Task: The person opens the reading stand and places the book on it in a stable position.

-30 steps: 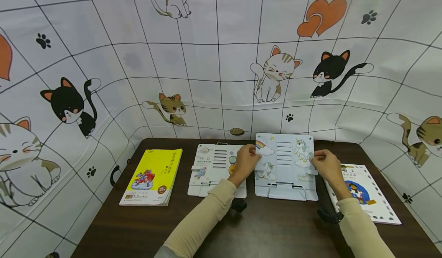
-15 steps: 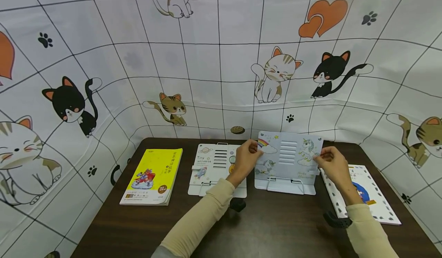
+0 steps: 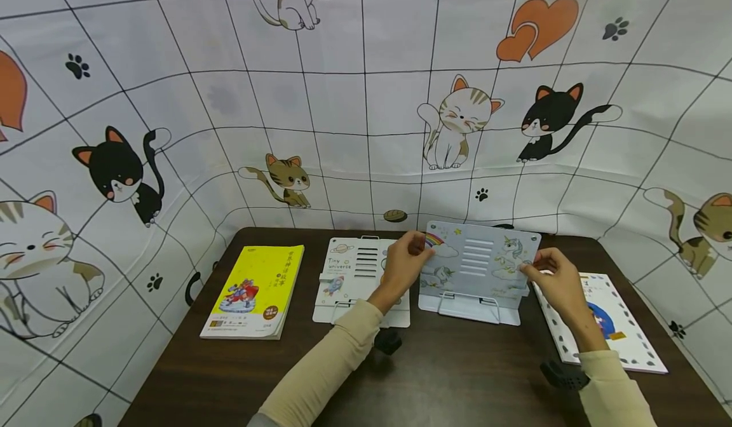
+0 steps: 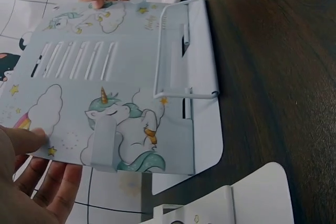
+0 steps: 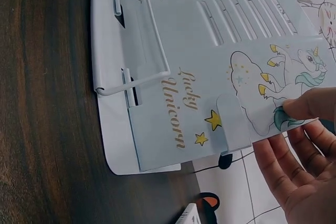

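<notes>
Both hands hold a pale metal book stand (image 3: pixel 457 274) printed with unicorns, its back panel raised and leaning above a flat base. At the panel's left edge my left hand (image 3: pixel 401 262) pinches it, thumb in front and fingers behind, as the left wrist view shows. My right hand (image 3: pixel 557 284) pinches the opposite edge near a printed unicorn; the right wrist view shows that thumb (image 5: pixel 310 103) on the front face. A wire page holder (image 4: pixel 160 51) spans the lower front. Beside it lies a second white stand (image 3: pixel 343 274) marked "Tiny universe", partly covered by my left hand.
A yellow book (image 3: pixel 254 293) lies at the left of the dark wooden table (image 3: pixel 457 376). A white book (image 3: pixel 620 332) with a blue circle lies at the right, partly under my right forearm. A cat-print curtain (image 3: pixel 366 96) closes off the back.
The unicorn stand's back panel has swung up from near flat to a lean, its top shifting right. My right hand has moved right with its edge; the left keeps its pinch.
</notes>
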{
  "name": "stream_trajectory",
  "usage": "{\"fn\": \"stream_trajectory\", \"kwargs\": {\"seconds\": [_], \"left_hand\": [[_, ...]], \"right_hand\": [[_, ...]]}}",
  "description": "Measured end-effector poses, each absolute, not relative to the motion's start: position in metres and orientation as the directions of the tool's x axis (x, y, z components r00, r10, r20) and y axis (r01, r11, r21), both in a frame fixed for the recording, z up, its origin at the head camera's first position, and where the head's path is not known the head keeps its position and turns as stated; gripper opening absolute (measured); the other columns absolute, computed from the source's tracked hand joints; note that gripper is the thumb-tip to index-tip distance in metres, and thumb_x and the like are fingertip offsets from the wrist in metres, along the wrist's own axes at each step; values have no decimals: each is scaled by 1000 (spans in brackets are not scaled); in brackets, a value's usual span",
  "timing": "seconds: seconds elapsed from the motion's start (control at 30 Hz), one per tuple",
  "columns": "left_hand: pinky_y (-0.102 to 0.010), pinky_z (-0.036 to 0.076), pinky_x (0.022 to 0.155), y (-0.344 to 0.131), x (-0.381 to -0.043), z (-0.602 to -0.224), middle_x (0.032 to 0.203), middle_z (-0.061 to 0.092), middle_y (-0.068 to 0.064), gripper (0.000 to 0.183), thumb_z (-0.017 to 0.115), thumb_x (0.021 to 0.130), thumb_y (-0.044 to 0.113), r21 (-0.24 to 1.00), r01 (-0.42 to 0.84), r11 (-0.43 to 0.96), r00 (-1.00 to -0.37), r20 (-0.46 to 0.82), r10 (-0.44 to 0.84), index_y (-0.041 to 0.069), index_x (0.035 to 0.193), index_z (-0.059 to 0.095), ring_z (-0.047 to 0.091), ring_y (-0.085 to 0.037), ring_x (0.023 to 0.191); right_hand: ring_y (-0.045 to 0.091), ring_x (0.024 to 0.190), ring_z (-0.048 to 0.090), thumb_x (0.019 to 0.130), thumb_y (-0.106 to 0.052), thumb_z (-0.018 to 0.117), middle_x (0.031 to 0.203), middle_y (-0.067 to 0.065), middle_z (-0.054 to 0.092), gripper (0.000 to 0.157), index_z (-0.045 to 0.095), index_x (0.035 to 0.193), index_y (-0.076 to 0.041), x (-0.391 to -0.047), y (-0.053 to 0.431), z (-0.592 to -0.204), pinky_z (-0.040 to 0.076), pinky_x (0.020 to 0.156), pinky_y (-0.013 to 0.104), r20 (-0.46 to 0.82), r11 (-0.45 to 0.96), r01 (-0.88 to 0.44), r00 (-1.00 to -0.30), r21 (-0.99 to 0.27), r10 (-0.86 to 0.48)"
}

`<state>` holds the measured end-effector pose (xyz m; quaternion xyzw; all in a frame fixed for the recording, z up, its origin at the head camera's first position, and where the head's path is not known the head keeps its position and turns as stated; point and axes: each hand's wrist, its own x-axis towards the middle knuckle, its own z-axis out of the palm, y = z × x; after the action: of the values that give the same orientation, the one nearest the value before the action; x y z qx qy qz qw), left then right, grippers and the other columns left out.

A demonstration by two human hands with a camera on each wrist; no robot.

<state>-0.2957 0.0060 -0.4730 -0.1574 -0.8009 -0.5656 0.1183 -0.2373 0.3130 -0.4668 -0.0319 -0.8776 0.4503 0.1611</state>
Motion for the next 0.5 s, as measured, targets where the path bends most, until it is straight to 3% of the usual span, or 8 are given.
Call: {"fn": "stream_trajectory", "kwargs": {"seconds": [0.23,0.5], "left_hand": [[-23,58,80,6,-296,-471,106,75,-8,23,78,99,16,858,396,327,-918,367,149,7,119,72,70,-13,91],[-25,58,79,6,-306,-468,109,76,-10,23,77,99,15,846,415,334,-910,385,157,7,120,73,72,-20,96]], "right_hand": [[-12,86,55,101,-23,75,106,4,69,31,59,114,0,-229,316,-466,49,71,14,247,629,-69,-948,-774,201],[-16,84,55,98,-19,77,111,22,70,27,56,103,-2,-211,309,-467,52,68,13,283,653,-116,-946,-749,157]]}}
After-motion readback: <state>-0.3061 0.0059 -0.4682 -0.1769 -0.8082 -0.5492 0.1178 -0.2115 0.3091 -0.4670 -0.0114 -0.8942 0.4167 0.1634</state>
